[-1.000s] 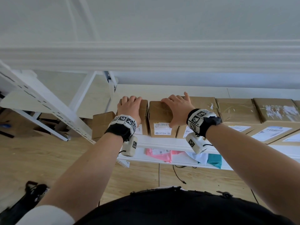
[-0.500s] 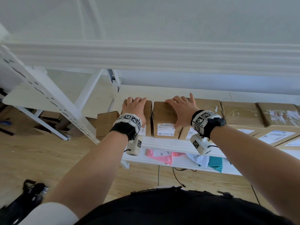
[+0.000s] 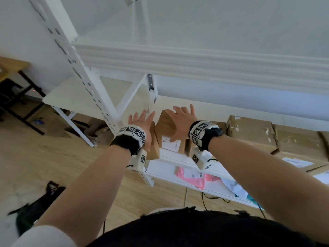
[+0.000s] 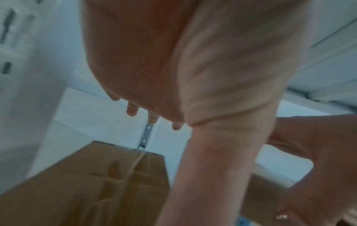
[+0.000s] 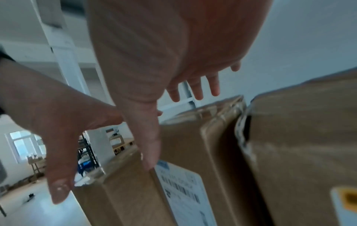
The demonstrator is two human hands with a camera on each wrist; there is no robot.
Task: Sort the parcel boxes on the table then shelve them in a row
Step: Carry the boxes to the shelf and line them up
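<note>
Brown parcel boxes stand in a row on the white shelf. My left hand hovers with straight, spread fingers over the leftmost box, which it mostly hides. My right hand is spread just above the second box, the one with a white label. In the left wrist view my left hand holds nothing above the taped leftmost box. In the right wrist view the right hand's thumb lies close to the labelled box; whether it touches I cannot tell. More boxes continue to the right.
A white perforated shelf post rises just left of my left hand. The lower shelf holds a pink bag and other soft packets. Loose cardboard lies on the wood floor behind the post. A dark object lies at the bottom left.
Both hands lay flat on the two leftmost box tops; now they have lifted off with the fingers spread. My view has swung left and up.
</note>
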